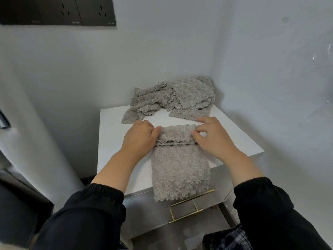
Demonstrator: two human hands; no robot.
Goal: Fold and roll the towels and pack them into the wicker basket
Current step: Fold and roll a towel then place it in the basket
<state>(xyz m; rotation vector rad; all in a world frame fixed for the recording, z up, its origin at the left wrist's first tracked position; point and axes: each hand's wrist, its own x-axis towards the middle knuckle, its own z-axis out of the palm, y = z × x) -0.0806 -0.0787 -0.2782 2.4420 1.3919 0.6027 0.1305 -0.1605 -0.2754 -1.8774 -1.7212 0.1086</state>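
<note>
A folded grey fleece towel (pixel 180 168) lies lengthwise on the white cabinet top (pixel 115 141), its near end hanging over the front edge. Its far end is turned over into a short roll (pixel 177 132). My left hand (pixel 139 137) grips the roll's left end with curled fingers. My right hand (pixel 210 136) pinches the roll's right end between thumb and fingers. A pile of loose grey towels (pixel 173 98) lies crumpled at the back of the top, against the wall corner. No wicker basket is in view.
The cabinet stands in a corner with white walls behind and to the right. Brass drawer handles (pixel 191 199) sit on its front below the towel. Dark wall sockets (pixel 72 11) are high on the left.
</note>
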